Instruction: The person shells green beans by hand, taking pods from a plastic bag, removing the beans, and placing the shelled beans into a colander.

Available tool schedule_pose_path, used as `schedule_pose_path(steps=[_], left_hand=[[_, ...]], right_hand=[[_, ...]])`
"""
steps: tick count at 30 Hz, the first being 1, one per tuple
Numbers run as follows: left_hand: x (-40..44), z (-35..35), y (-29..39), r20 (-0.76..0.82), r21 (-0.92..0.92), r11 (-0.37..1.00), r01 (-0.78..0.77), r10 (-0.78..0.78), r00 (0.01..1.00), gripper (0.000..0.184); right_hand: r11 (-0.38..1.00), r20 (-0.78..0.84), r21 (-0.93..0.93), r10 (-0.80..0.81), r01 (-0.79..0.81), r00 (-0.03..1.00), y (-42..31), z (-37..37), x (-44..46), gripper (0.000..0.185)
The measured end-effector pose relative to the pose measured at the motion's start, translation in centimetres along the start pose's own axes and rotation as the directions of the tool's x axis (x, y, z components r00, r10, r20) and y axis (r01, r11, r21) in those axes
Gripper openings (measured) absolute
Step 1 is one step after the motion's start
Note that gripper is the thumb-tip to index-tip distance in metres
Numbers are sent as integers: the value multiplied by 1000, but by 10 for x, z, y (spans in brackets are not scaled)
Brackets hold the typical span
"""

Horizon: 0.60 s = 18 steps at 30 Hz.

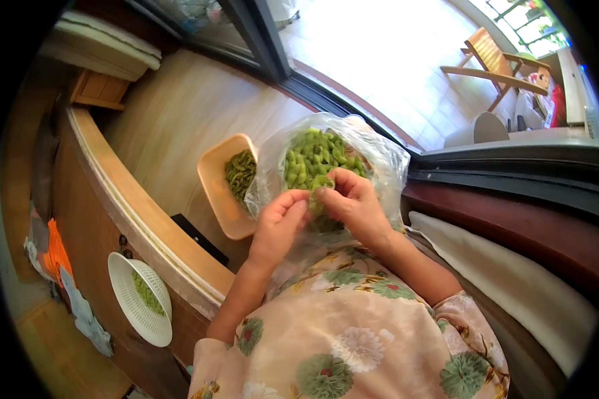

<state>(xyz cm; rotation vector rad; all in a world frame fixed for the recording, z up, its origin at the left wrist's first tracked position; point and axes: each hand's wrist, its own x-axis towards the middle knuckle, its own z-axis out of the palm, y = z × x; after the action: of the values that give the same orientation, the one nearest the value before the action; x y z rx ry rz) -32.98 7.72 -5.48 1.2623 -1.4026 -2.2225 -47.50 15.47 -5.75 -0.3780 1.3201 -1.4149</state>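
Note:
A clear plastic bag (388, 161) lies open before me, full of green soybean pods (316, 151). Over the heap, my right hand (359, 207) pinches one green soybean pod (321, 182) between thumb and fingers. My left hand (279, 223) meets it from the other side, thumb and forefinger closed at the pod's near edge; its lower fingers are slightly blurred. To the left of the bag, a peach-coloured plastic basin (209, 179) holds a pile of darker, flattened pods (241, 174).
A white colander (128, 292) with shelled green beans (148, 292) stands on the brown surface at left. A dark sliding-door frame (339, 100) runs behind the bag. Beyond it is a wooden chair (489, 53). Orange cloth (58, 247) lies at far left.

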Motion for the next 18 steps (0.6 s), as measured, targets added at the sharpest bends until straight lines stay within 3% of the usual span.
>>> schedule_pose_path(steps=[1, 3, 5, 6, 8, 12, 15, 18], left_hand=[[0, -1, -1, -23, -12, 1000, -1, 1, 1000, 16], [0, -4, -6, -36, -35, 999, 2, -3, 999, 18], [0, -2, -2, -11, -258, 966, -17, 14, 1000, 15], [-1, -1, 1, 8, -262, 965, 0, 2, 1000, 16], [-2, -3, 0, 53, -227, 974, -11, 24, 998, 21], [-6, 4, 2, -25, -163, 986, -34, 30, 999, 18], [-8, 3, 3, 32, 71, 997, -31, 29, 999, 17], [-7, 4, -3, 45, 59, 994, -87, 84, 995, 14]], right_hand=[[996, 4, -91, -21, 22, 1000, 2, -1, 2, 8], [999, 53, 34, -7, 5, 999, -7, 0, -3, 8], [1000, 60, -1, 1, -1, 998, 1, 0, -1, 9], [998, 68, -29, -57, 59, 996, 5, -1, 0, 9], [989, 74, -18, -144, 145, 987, 10, 3, 1, 11], [994, 62, 41, -104, 101, 993, 9, -3, 0, 12], [993, -23, 55, -106, 107, 994, 1, -6, -3, 14], [994, -27, 96, -42, 44, 999, -13, -5, -9, 18]])
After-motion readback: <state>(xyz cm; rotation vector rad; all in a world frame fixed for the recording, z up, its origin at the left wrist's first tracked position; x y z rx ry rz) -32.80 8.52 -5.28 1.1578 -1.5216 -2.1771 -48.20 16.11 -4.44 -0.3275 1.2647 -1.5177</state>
